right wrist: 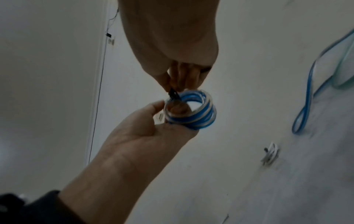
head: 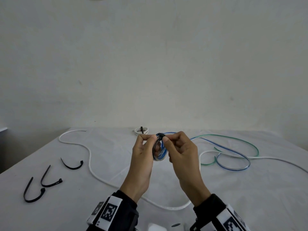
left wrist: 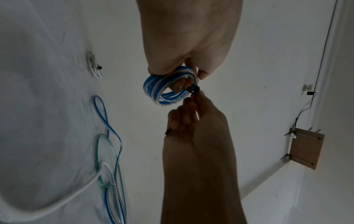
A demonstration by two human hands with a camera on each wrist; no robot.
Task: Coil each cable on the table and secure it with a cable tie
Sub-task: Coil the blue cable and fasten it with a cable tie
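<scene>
Three loose black cable ties (head: 43, 179) lie near the table's (head: 116, 164) left edge, with a long white cable (head: 90, 157) snaking from the far left toward the near edge. Mid-table, held above the surface, left hand (head: 143, 157) grips the blue coil (head: 160, 151) while right hand (head: 180, 152) pinches the black tie (head: 160, 135) wrapped round it. A tied white coil (head: 141, 131) sits at the far edge; loose blue cable (head: 233, 157) and green cable (head: 241, 144) lie on the right.
</scene>
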